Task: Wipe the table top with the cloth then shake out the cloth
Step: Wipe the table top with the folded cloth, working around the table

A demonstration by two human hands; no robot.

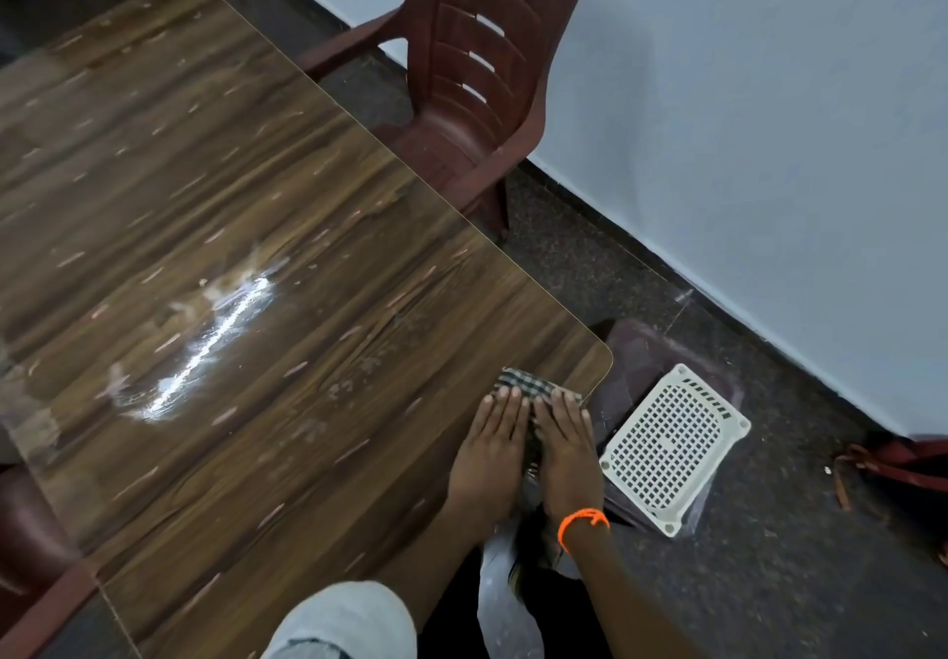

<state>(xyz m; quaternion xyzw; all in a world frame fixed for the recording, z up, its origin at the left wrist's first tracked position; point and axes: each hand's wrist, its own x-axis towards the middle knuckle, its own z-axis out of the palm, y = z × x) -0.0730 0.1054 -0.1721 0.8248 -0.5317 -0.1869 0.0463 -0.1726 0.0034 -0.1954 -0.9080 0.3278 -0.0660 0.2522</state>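
Pressing cloth (pixel 523 384) flat-fingered, left hand (pixel 490 453), right hand (pixel 567 453), table (pixel 256 248) corner, chair (pixel 472 78), white grid tray (pixel 672 445) nearby

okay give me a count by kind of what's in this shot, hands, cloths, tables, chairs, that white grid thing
Hands: 2, left hand and right hand
Cloth: 1
Table: 1
Chair: 1
White grid panel: 1
Total: 6

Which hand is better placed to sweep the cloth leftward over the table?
Probably the left hand: like the right hand it presses flat on the cloth, but nearer the unwiped table.
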